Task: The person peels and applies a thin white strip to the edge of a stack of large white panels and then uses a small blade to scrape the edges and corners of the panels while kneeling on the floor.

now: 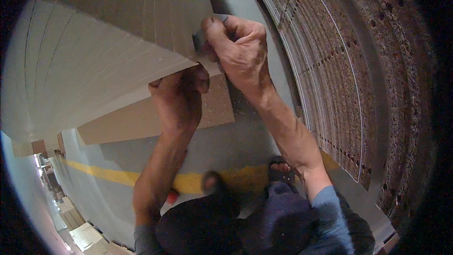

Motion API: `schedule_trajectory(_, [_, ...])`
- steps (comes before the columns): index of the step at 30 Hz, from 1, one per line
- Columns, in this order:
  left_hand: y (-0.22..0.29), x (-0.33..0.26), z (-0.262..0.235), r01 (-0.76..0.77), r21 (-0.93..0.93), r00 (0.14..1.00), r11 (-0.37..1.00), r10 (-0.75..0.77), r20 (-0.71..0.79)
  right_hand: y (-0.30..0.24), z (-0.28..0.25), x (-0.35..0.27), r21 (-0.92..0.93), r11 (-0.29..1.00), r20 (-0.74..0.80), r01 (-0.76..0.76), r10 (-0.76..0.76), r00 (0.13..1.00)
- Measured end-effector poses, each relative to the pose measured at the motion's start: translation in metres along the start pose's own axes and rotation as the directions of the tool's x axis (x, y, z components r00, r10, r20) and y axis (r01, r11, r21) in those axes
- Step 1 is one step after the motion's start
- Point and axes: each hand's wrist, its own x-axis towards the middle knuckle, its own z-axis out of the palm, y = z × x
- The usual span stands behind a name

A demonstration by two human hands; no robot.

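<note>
A stack of pale boards (94, 66) fills the upper left, its corner pointing at my hands. My left hand (179, 97) is closed at the stack's lower edge by that corner, with its fingers curled and partly hidden. My right hand (243, 49) is closed in a pinch just beyond the corner, thumb bent over the fingers. Something small and dark shows beside its thumb, but what either hand holds is too unclear to name. Below the stack, behind my left wrist, lies a flat brown board (127, 120).
On the right rises a tall stack of particle boards (349, 66) with drilled edges. Grey floor with a yellow line (108, 174) runs past my feet. A small red thing (172, 196) is near my left forearm. Cartons (85, 236) stand at the lower left.
</note>
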Motion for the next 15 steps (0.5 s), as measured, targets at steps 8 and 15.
schedule_trajectory(8, [-0.015, 0.003, -0.005, -0.17, -0.079, 0.981, 0.982, 0.176, 0.077, -0.004, -0.004, 0.0, 0.114, 0.993, 0.006, -0.04, 0.039, 0.999])
schedule_trajectory(15, [-0.02, -0.003, 0.002, 0.002, -0.296, 1.0, 0.955, -0.008, -0.019, 0.004, -0.003, -0.007, 0.166, 0.981, -0.006, -0.1, 0.103, 0.995])
